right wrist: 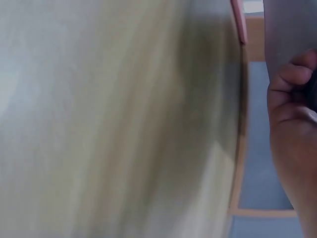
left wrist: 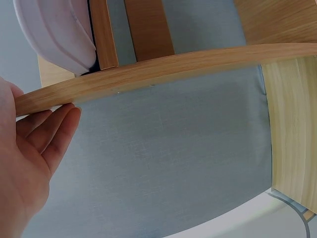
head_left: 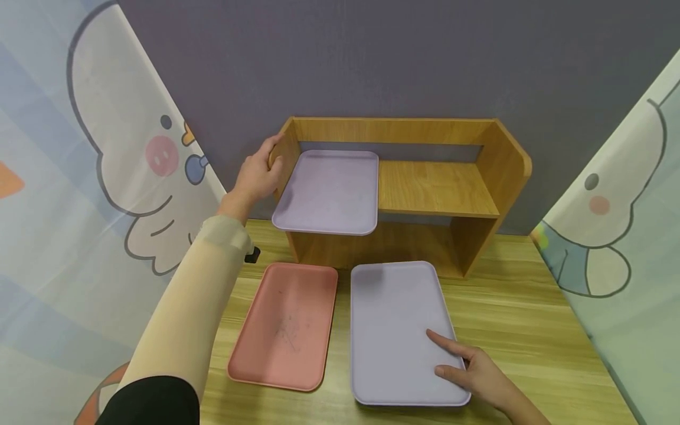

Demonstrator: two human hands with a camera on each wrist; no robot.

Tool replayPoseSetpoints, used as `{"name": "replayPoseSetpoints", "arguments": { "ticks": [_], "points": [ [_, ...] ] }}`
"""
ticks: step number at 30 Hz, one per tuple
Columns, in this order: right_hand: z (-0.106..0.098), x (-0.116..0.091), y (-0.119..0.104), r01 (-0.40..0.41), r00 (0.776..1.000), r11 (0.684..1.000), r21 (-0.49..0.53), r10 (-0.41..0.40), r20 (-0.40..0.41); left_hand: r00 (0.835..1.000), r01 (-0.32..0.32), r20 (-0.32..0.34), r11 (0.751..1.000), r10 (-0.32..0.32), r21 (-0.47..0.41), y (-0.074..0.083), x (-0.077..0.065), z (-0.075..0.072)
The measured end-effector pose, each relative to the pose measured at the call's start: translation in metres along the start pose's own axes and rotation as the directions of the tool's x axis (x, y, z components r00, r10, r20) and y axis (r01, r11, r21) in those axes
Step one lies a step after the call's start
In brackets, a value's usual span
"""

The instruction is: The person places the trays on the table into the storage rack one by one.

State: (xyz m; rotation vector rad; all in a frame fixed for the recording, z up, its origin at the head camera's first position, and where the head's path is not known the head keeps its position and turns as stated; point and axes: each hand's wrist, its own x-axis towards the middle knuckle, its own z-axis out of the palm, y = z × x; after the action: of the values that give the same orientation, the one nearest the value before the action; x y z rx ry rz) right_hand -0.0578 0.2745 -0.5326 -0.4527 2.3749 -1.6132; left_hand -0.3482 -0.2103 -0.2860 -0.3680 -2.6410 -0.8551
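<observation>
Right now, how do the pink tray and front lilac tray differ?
Surface: the pink tray has dark scuffs inside; the front lilac tray shows none.
Contact: the right hand touches the front lilac tray; the pink tray is untouched.
Shared: both are rectangular, with rounded corners.

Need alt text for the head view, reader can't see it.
A person's left hand grips the left side of a wooden shelf holding a pale purple tray; their right hand touches a second purple tray on the table in front. A pink tray lies left of that one.
</observation>
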Motion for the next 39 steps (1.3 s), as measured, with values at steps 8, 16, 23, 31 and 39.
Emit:
{"name": "replayPoseSetpoints", "arguments": {
  "ticks": [8, 16, 23, 31, 39],
  "points": [
    [-0.030, -0.021, -0.021, -0.056, 0.998, 0.998, 0.008, 0.056, -0.042, 1.000, -0.003, -0.004, 1.000, 0.003, 0.003, 0.000, 0.002, -0.001],
    [-0.052, -0.039, -0.037, -0.136, 0.988, 0.989, -0.059, 0.131, -0.077, 1.000, 0.007, -0.003, 1.000, -0.007, -0.002, 0.000, 0.001, -0.003],
    [-0.069, -0.052, -0.050, -0.181, 0.981, 0.981, -0.073, 0.175, -0.080, 1.000, 0.003, -0.003, 1.000, -0.003, -0.002, -0.001, 0.001, -0.003],
    [-0.080, -0.056, -0.074, 0.005, 0.991, 0.986, -0.168, -0.027, -0.129, 1.000, 0.005, -0.005, 1.000, -0.005, 0.014, -0.001, 0.001, -0.003],
    [-0.093, -0.049, -0.094, -0.027, 0.992, 0.988, -0.155, 0.007, -0.125, 1.000, 0.007, 0.009, 1.000, -0.007, 0.013, -0.001, 0.001, -0.001]
  ]
}}
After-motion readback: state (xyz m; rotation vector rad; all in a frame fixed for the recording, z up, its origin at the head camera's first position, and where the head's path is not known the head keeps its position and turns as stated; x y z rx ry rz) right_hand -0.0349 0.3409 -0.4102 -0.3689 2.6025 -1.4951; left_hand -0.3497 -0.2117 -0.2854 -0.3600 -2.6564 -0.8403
